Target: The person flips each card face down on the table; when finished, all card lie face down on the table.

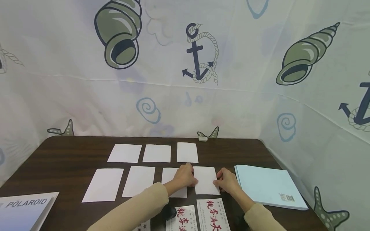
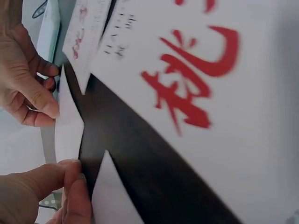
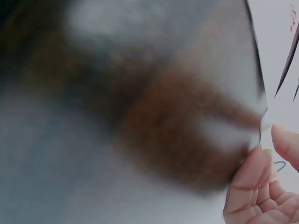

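Observation:
Both hands are on a blank white card point(image 1: 206, 180), the rightmost in the nearer row of white cards. My left hand point(image 1: 182, 178) pinches its left edge, partly covering the neighbouring white card point(image 1: 180, 193). At its right edge, my right hand point(image 1: 227, 182) pinches with thumb and fingers. In the left wrist view the white card point(image 2: 68, 128) looks slightly bent between the left hand point(image 2: 39, 191) and the right hand point(image 2: 28, 81). The right wrist view shows the right hand's point(image 3: 259, 196) fingertips; much of that view is blurred.
More white cards point(image 1: 157, 153) lie in two rows. Sheets with red characters point(image 1: 213, 215) lie nearer, beside a black round object point(image 1: 169, 212). A pale blue book point(image 1: 266, 184) is at the right, a POLAROID book point(image 1: 26, 208) at the left. A patterned curtain point(image 1: 173, 109) hangs behind the table.

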A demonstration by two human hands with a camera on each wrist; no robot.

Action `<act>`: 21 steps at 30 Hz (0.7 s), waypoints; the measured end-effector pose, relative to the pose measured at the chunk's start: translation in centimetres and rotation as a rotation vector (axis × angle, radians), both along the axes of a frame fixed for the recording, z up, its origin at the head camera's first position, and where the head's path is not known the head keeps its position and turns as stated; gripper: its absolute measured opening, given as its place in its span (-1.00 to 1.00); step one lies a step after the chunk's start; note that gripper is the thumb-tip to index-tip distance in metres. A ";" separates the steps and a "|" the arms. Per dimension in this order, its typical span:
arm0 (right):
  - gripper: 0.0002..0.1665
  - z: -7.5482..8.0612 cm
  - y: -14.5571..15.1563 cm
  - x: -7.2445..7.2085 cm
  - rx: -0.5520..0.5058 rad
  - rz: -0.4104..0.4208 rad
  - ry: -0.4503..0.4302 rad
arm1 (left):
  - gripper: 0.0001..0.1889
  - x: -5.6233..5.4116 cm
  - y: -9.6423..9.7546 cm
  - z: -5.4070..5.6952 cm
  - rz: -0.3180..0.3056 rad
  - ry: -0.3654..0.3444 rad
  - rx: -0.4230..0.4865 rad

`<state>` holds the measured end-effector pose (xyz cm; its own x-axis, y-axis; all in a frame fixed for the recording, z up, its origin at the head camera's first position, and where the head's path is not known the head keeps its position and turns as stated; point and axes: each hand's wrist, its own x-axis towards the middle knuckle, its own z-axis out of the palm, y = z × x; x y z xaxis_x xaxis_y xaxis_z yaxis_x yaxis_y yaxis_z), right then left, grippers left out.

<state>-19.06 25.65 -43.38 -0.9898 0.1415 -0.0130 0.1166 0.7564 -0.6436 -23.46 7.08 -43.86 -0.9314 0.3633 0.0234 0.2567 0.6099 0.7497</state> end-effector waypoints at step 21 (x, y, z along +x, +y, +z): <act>-0.70 1.8 -14.3 3.5 -0.360 0.482 0.007 | -0.62 5.0 -16.5 2.4 -0.018 -0.218 0.263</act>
